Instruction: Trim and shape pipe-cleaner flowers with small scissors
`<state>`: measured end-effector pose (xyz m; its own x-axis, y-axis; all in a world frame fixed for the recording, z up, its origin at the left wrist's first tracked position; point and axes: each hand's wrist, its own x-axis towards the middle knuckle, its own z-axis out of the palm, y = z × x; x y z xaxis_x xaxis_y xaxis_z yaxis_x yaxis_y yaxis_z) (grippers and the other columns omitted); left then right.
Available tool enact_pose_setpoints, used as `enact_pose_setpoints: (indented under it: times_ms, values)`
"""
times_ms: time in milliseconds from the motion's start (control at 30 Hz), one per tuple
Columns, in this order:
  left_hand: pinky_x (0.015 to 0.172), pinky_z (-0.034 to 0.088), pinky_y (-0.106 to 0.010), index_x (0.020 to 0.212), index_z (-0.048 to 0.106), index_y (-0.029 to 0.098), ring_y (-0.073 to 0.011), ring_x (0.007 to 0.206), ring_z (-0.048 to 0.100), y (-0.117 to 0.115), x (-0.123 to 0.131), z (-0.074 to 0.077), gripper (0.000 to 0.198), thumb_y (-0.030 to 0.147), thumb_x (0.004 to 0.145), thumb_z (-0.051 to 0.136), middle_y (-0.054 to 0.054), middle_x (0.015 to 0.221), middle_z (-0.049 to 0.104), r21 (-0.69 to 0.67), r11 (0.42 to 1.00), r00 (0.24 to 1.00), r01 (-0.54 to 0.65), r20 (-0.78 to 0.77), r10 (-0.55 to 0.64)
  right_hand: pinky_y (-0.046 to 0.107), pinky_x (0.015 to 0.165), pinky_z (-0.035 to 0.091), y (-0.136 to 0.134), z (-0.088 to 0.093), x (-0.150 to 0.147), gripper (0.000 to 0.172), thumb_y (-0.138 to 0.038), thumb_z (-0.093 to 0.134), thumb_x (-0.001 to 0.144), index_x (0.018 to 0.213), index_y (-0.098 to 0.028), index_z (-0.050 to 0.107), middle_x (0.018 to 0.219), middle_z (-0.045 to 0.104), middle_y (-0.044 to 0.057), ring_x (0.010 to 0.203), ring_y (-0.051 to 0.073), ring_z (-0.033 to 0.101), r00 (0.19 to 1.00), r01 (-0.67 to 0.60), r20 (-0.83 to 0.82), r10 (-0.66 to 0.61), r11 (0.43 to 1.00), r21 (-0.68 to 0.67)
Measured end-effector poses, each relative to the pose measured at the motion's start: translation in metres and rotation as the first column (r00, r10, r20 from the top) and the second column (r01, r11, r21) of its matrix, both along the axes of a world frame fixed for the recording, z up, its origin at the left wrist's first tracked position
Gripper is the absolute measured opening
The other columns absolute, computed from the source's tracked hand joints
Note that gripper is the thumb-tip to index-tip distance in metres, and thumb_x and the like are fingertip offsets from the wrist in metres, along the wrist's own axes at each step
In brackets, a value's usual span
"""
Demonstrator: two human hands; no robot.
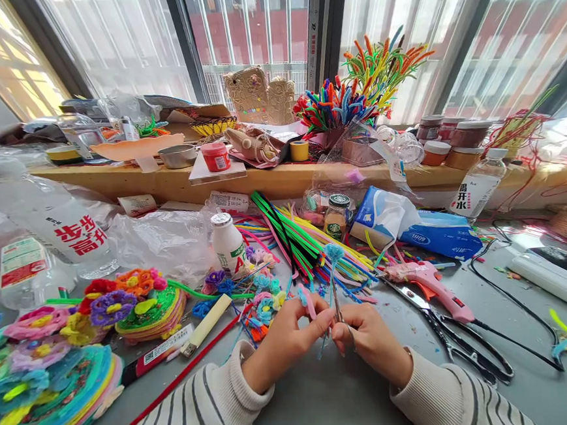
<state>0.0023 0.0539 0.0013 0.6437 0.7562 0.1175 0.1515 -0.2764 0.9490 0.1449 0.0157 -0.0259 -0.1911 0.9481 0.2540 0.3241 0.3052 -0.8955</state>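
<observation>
My left hand (295,332) is closed, its thumb and fingers pinching a pink pipe cleaner (311,306) with some light blue fuzz beside it. Close against it, my right hand (372,340) is closed on small scissors (339,309), their narrow metal blades pointing up. A light blue fuzzy ball (334,253) on a thin stem shows just above the blades; whether either hand holds its stem I cannot tell. Small pipe-cleaner flowers (265,305) lie left of my left hand. Behind both hands spreads a bundle of loose pipe cleaners (310,246) in many colours.
To the right lie large black-handled scissors (442,324) and a pink glue gun (434,286) with its cord. Coiled discs with flowers (57,394) fill the left side. A white bottle (227,243), a tissue pack (437,233) and a cutter knife (157,355) are around the work area.
</observation>
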Motion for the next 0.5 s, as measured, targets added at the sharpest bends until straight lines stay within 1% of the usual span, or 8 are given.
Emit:
enact_pose_setpoints:
  times_ms: [133, 267, 367, 500]
  values:
    - [0.059, 0.035, -0.023, 0.057, 0.045, 0.016, -0.0098, 0.057, 0.042, -0.0001, 0.0009, 0.0006, 0.023, 0.030, 0.075, 0.045, 0.003, 0.057, 0.043, -0.024, 1.000, 1.000, -0.012, 0.014, 0.012, 0.019, 0.047, 0.033, 0.0003, -0.0005, 0.0003, 0.062, -0.064, 0.035, 0.070, 0.037, -0.013, 0.051, 0.040, 0.046, 0.000, 0.043, 0.008, 0.044, 0.998, 0.035, 0.051, -0.035, 0.999, 0.005]
    - [0.059, 0.036, -0.023, 0.061, 0.046, 0.016, -0.0100, 0.057, 0.043, 0.0005, 0.0018, 0.0011, 0.020, 0.032, 0.074, 0.047, 0.003, 0.058, 0.043, -0.077, 0.995, 0.997, -0.055, 0.049, 0.059, 0.019, 0.047, 0.034, 0.0005, -0.0006, 0.0012, 0.062, -0.064, 0.033, 0.070, 0.038, -0.014, 0.051, 0.039, 0.047, 0.000, 0.042, 0.008, 0.044, 0.994, 0.048, 0.100, -0.046, 0.999, -0.014]
    - [0.058, 0.037, -0.023, 0.061, 0.046, 0.016, -0.0103, 0.057, 0.043, 0.0016, 0.0021, 0.0006, 0.020, 0.032, 0.072, 0.049, 0.003, 0.058, 0.043, -0.115, 0.991, 0.996, -0.071, 0.043, 0.076, 0.020, 0.048, 0.034, 0.0006, -0.0015, 0.0005, 0.064, -0.066, 0.030, 0.070, 0.039, -0.014, 0.052, 0.040, 0.047, 0.000, 0.043, 0.009, 0.044, 0.994, 0.013, 0.107, -0.010, 0.999, -0.030]
    - [0.060, 0.037, -0.024, 0.063, 0.047, 0.015, -0.0105, 0.059, 0.045, 0.0020, 0.0025, -0.0007, 0.018, 0.031, 0.072, 0.049, 0.002, 0.060, 0.046, -0.155, 0.987, 0.997, -0.030, 0.072, 0.042, 0.020, 0.047, 0.033, -0.0005, -0.0030, -0.0014, 0.066, -0.065, 0.025, 0.072, 0.042, -0.014, 0.053, 0.042, 0.046, 0.000, 0.043, 0.009, 0.042, 0.996, -0.061, 0.057, 0.063, 0.997, -0.036]
